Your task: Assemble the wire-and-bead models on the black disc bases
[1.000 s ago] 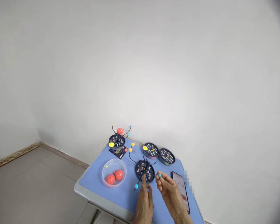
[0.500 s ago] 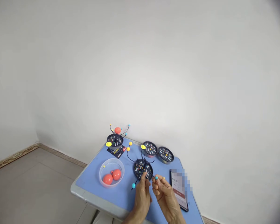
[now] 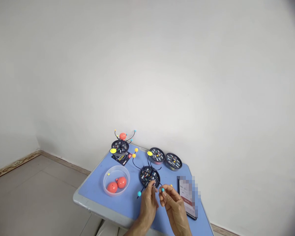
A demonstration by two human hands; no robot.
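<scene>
A round black disc base (image 3: pixel 147 175) lies on the blue table (image 3: pixel 95 186), with thin black wire arms ending in small yellow and blue balls. My left hand (image 3: pixel 147 206) reaches to the disc's near edge with its fingers pinched together against it. My right hand (image 3: pixel 173 205) is just to the right, pinching a wire arm tipped with a small blue ball (image 3: pixel 162 189). Another blue ball (image 3: pixel 139 194) on a wire sticks out at the disc's near left.
A clear bowl (image 3: pixel 116 180) holds two orange balls. At the back left stands an assembled disc model (image 3: pixel 120 144) topped by an orange ball. Two more black discs (image 3: pixel 173 161) sit at the back right. A phone (image 3: pixel 186 196) lies at the right.
My right hand has carried the blue-tipped wire leftward, closer to the disc and to my left hand. The camera view has shifted slightly.
</scene>
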